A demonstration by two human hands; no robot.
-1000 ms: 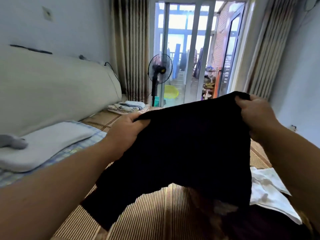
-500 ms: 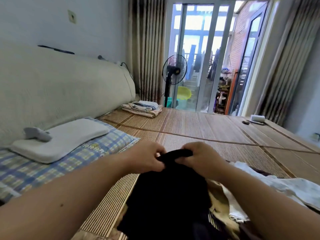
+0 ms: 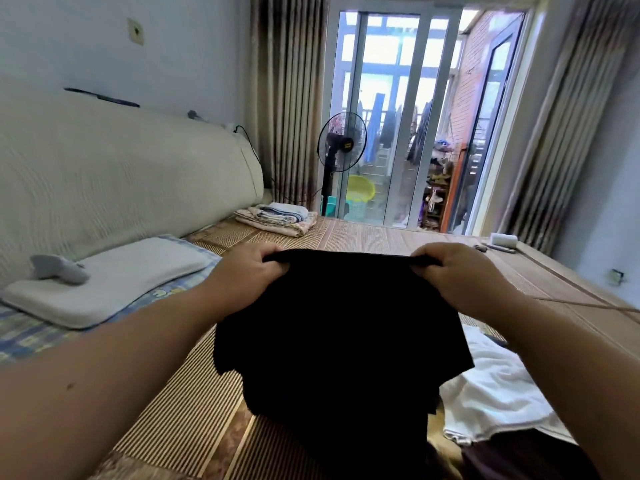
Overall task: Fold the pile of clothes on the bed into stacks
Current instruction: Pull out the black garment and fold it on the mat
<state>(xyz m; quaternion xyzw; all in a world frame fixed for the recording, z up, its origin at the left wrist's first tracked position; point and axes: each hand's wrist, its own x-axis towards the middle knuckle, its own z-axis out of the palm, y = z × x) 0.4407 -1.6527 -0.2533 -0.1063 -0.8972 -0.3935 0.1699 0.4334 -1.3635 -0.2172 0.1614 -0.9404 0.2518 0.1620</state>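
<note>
**Fig. Black garment held open above the bed, ready for folding.** The black garment [image 3: 343, 341] is shown lifted clear of the bed's woven mat [image 3: 180, 410] and hanging in front of the person. Its top edge is stretched almost level between the two hands. The left hand [image 3: 246, 271] is closed round the upper left corner, with its fingers curled over the hem. The right hand [image 3: 460, 275] is closed in the same way round the upper right corner, so nothing else is held by either hand. The lower part of the garment hangs loose and uneven (whether it is already doubled cannot be told, the fabric being too dark). Unfolded items are seen near the person on the right: a white garment [image 3: 491, 386] and, at the bottom edge, a dark cloth [image 3: 519, 459].

For a clean fold, the top edge should be held taut and level, and the hanging cloth should be allowed to settle straight before it is lowered. It is best laid on the bare mat to the left of the white garment, so that no loose cloth is trapped beneath it. Creases should be smoothed outward, and the sides brought in to an even width before the final fold. A folded stack [image 3: 277, 218] lies at the far end of the mat, well apart from the hands. A pillow [image 3: 110, 275] rests at the left.
</note>
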